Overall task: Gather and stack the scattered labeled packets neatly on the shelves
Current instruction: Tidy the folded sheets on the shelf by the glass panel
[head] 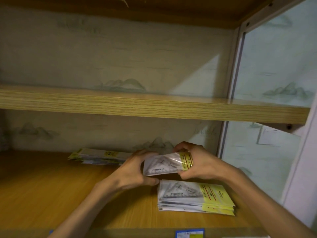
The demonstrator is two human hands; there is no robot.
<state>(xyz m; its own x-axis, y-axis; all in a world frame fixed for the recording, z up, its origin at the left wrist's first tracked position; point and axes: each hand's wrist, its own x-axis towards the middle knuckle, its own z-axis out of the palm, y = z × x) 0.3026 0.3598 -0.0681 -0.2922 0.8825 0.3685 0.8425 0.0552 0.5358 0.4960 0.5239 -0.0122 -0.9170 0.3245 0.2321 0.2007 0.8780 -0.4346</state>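
Observation:
Both my hands hold a bundle of clear packets with yellow labels [167, 163] just above the lower wooden shelf [51, 194]. My left hand [133, 170] grips its left end and my right hand [197, 162] grips its labelled right end. Right below the bundle, a neat stack of the same packets [195, 196] lies on the shelf near its front right. A second, looser pile of packets [99, 156] lies further back, close to the wall, left of my hands.
An upper wooden shelf [154, 107] runs across above, with nothing seen on it. A white metal upright [235, 83] stands at the right. Patterned wallpaper backs the shelves. A blue-edged label [189, 233] sticks to the lower shelf's front edge.

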